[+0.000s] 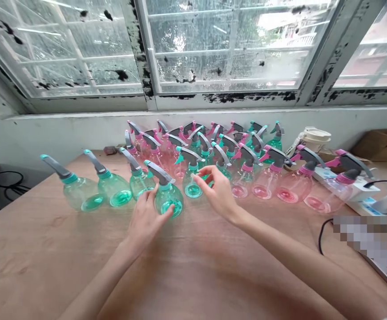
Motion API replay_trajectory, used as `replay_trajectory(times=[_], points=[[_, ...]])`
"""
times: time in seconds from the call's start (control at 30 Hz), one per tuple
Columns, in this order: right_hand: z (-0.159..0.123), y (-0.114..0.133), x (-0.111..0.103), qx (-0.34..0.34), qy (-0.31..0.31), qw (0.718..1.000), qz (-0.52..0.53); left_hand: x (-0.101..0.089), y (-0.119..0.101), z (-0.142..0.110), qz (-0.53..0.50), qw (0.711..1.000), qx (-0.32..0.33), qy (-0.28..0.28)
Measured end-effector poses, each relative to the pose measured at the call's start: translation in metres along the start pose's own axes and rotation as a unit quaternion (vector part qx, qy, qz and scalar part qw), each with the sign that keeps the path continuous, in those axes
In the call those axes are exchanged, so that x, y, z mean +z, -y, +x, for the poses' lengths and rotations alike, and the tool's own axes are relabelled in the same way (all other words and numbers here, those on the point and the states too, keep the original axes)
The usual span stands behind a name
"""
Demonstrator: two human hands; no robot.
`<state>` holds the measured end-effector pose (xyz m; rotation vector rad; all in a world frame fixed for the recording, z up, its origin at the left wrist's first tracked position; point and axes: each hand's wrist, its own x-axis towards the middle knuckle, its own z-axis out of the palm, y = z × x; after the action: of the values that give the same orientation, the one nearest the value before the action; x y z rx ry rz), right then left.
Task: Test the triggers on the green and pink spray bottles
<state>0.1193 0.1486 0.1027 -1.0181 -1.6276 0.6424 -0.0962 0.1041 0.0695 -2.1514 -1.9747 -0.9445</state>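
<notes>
My left hand [148,213] is wrapped round the lower side of a clear green spray bottle [169,198] with a grey trigger head, the thumb across its front. The bottle stands upright on the table, slightly in front of the row. My right hand [218,191] is just right of another green spray bottle [192,189]. Its fingers are curved and apart, with the fingertips close to that bottle's neck; whether they touch it I cannot tell. Three more green spray bottles [115,189] stand to the left of my left hand. Pink spray bottles [265,182] continue the row on the right.
Behind the front row are several more pink and green spray bottles [156,155], by the window wall. A lidded cup [313,138], a cardboard box [383,146] and a white power strip [360,193] with cables are at right. Black cables [8,184] hang at left.
</notes>
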Motion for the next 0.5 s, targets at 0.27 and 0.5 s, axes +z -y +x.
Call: replay_trajectory(times=[0.27, 0.5], points=[[0.014, -0.007, -0.011, 0.065, 0.005, 0.991, -0.113, 0.008, -0.004, 0.025, 0.085, 0.996, -0.006, -0.017], [0.029, -0.016, 0.011, 0.098, 0.052, 0.983, -0.149, 0.002, -0.014, 0.042, 0.190, 0.980, -0.056, 0.029]])
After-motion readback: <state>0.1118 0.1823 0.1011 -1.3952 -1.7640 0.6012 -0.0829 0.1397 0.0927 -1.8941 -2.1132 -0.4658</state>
